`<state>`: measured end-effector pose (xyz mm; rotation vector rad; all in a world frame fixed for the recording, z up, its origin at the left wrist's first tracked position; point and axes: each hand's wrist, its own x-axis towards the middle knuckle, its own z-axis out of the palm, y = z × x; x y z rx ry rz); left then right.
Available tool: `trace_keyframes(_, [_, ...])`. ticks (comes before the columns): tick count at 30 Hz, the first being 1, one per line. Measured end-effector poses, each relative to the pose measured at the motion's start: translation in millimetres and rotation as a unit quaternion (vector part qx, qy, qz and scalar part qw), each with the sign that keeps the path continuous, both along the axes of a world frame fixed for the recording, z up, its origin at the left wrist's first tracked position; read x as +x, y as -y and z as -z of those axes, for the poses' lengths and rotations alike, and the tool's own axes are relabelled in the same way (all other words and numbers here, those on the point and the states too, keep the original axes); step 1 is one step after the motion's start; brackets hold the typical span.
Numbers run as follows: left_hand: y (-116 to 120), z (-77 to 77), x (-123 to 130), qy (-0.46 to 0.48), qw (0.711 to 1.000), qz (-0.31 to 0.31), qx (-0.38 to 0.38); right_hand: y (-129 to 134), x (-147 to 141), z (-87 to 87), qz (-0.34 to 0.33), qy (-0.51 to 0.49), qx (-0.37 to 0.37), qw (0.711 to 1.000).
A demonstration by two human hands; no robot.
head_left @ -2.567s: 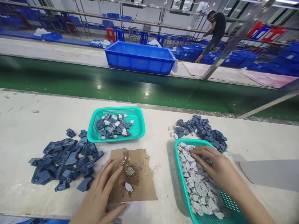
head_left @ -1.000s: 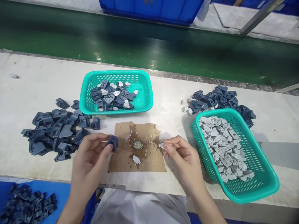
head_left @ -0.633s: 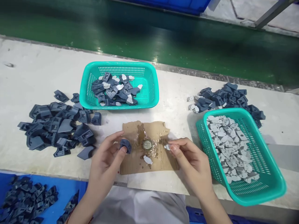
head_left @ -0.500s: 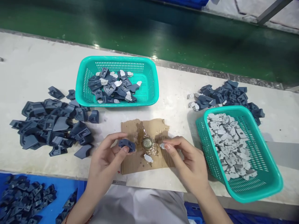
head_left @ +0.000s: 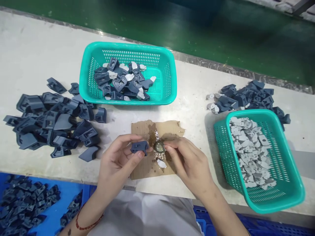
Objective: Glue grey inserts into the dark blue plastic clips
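The left hand (head_left: 120, 160) gripped a dark blue-grey part (head_left: 140, 147) between thumb and fingers, raised over the left side of a cardboard piece (head_left: 142, 168) near the front edge of the table (head_left: 27, 65). The fingers of the right hand (head_left: 190, 159) were pinched together at the right rim of a round metal cap (head_left: 159, 146); what lay between their tips could not be made out. The cap sat on the cardboard amid wet, shiny stains, with a white piece (head_left: 161, 163) lying just in front of it. Toward the table's far edge stood a green basket (head_left: 128, 103) of dark parts, many with white ends showing. A heap of similar dark parts (head_left: 62, 122) spread along the table's left side, and a smaller heap (head_left: 248, 97) lay toward the far edge at right. In front of that, a second green basket (head_left: 228, 160), filled with pale pieces (head_left: 253, 147), reached toward the front edge. Below that edge, at left, a blue bin (head_left: 52, 214) held more dark parts (head_left: 27, 205).
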<state>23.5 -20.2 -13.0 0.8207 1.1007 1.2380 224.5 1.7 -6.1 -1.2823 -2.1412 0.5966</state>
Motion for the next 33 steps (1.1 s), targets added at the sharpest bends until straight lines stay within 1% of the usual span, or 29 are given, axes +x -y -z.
trace_keyframes(4, [0.0, -2.1, 0.8, -0.015, 1.0, 0.009, 0.001, 0.3, -2.3, -2.6, -0.007, 0.03, 0.016, 0.999])
trace_keyframes(9, [0.7, -3.7, 1.6, 0.004, 1.0, 0.021, 0.0, 0.8, -3.3, -4.1, -0.002, 0.023, 0.011, 1.0])
trace_keyframes(11, [1.3, -4.0, 1.6, 0.006, 1.0, 0.028, -0.003, 1.9, -2.7, -4.4, 0.008, 0.004, -0.011, 1.0])
trace_keyframes(13, [2.0, -3.9, 1.1, 0.01, 0.999, 0.032, -0.004, 3.5, -1.5, -5.2, 0.042, -0.043, -0.061, 0.996])
trace_keyframes(15, [2.3, -3.4, 0.2, 0.02, 0.999, 0.035, 0.002, 4.9, -0.3, -6.7, 0.094, -0.117, -0.127, 0.98])
trace_keyframes(17, [2.1, -2.7, -0.7, 0.033, 0.999, 0.04, 0.01, 5.0, 0.3, -8.2, 0.136, -0.2, -0.185, 0.953])
trace_keyframes(20, [0.5, -2.3, -1.4, 0.045, 0.997, 0.056, 0.005, 2.9, -0.5, -9.3, 0.153, -0.299, -0.242, 0.91])
trace_keyframes(22, [-0.5, -2.7, -1.4, 0.043, 0.997, 0.062, -0.008, 1.3, -1.5, -8.6, 0.153, -0.337, -0.265, 0.89])
trace_keyframes(25, [-1.0, -3.8, -1.1, 0.016, 0.999, 0.049, -0.007, 1.0, -1.8, -5.6, 0.154, -0.366, -0.283, 0.873])
trace_keyframes(28, [-0.6, -4.6, -1.2, -0.033, 0.999, 0.02, 0.032, 3.3, 0.3, -2.7, 0.156, -0.385, -0.296, 0.86])
trace_keyframes(30, [-0.5, -4.5, -1.2, -0.049, 0.998, 0.003, 0.045, 5.2, 1.8, -1.9, 0.149, -0.397, -0.304, 0.853])
trace_keyframes(33, [-0.8, -3.4, -1.3, -0.026, 1.0, -0.006, 0.016, 7.8, 1.8, -2.6, 0.134, -0.413, -0.307, 0.847])
